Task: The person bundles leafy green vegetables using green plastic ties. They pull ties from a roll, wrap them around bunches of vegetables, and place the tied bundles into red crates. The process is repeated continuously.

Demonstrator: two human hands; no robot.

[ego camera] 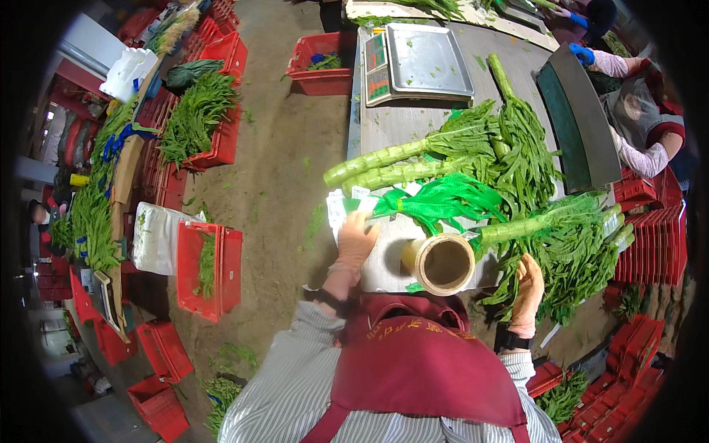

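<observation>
My left hand (355, 239) is at the table's left edge, its fingertips at white printed labels (337, 210) beside a bundle of green netting (443, 199); whether it grips a label is unclear. My right hand (529, 279) is apart from it, fingers loosely curled, next to leafy stem vegetables (576, 249) piled at the table's right. Between my hands stands a cardboard-cored roll (440, 264). A netted stem (515, 230) points at the roll. Beyond the netting, several thick peeled stems with leaves (388, 158) lie across one another.
A digital scale with a metal tray (426, 58) stands at the table's far end. A dark panelled box (579, 119) is at the right edge, near a co-worker's gloved hand (581, 54). Red crates (207, 271) of greens line the left side; more red crates (648, 243) are stacked right.
</observation>
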